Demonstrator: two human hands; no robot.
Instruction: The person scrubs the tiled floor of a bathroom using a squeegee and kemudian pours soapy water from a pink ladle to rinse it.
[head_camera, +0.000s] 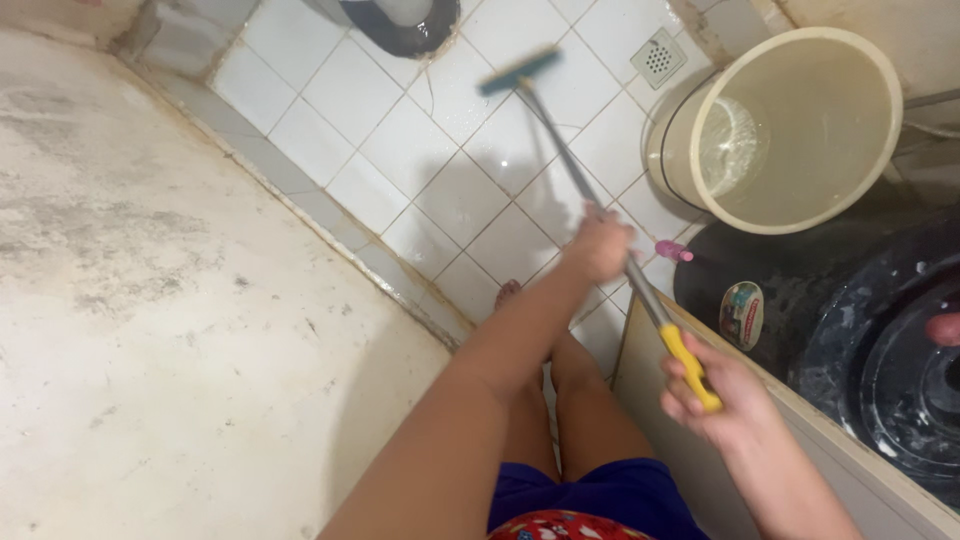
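My left hand (598, 245) and right hand (712, 390) clamp the long yellow-gripped metal brush pole (590, 205); its teal head (520, 70) points toward eleven o'clock.

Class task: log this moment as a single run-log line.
left hand: grips grey metal handle mid-shaft | right hand: grips yellow end | teal brush head: over white tiled floor | cream plastic bucket: beside

Soft, even light from above; a shadow falls on the white floor tiles (440, 190), and the brush head (519, 71) smears with motion blur.
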